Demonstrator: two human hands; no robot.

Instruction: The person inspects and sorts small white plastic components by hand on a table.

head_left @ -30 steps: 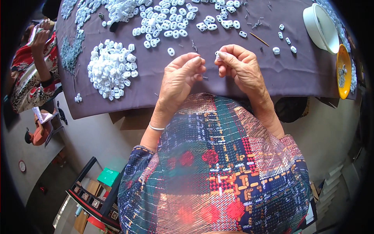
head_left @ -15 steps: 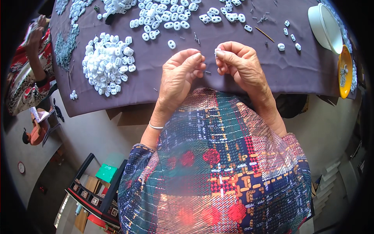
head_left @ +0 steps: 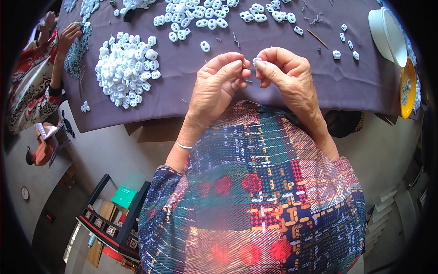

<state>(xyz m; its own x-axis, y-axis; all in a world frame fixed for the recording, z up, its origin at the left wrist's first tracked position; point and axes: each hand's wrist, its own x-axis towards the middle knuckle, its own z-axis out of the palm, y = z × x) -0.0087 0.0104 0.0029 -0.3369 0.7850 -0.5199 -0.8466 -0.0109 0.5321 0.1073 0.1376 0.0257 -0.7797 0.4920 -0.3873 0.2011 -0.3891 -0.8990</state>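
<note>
Between the thumb and forefinger of my right hand (head_left: 292,77) is a small white plastic piece (head_left: 257,61), mostly covered by the fingertips. My left hand (head_left: 221,80) is closed in a pinch just left of it, its fingertips close to the piece. Something tiny may be in that pinch, but it is too small to make out. Beyond my left fingers lies a single white two-holed cord lock (head_left: 205,46). A few thin metal pieces (head_left: 236,39), like tiny springs, are scattered past my fingertips.
A heap of white cord locks (head_left: 125,68) sits left on the dark tablecloth (head_left: 178,82), with more at the back. At right stand a pale tub (head_left: 385,36) and a yellow dish (head_left: 405,89); a brown stick (head_left: 318,39) lies nearby. A co-worker's hand (head_left: 70,34) reaches in at far left.
My hands have come closer together, the left fingertips now near the white piece. The co-worker's hand has moved onto the clear-grey pile. The whole view has shifted slightly.
</note>
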